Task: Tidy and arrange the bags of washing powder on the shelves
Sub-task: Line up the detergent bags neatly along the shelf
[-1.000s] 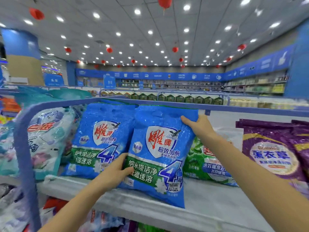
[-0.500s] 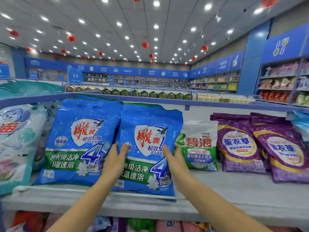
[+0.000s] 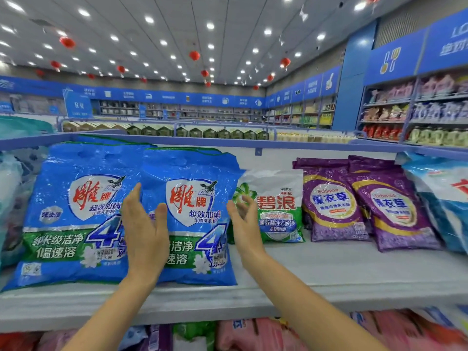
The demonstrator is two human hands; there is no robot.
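Blue bag point(image 3: 192, 173): 雕牌; white-green bag point(image 3: 278, 206): ARIEL 碧浪

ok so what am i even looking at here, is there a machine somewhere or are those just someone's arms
No machine here: those are a person's two bare arms. The picture comes from a camera worn on their head, looking forward and down. On the shelf sit bags of washing powder: the left blue bag, the right blue bag, a green and white bag and purple bags. The left hand and right hand are open on either side of the right blue bag; neither holds anything.
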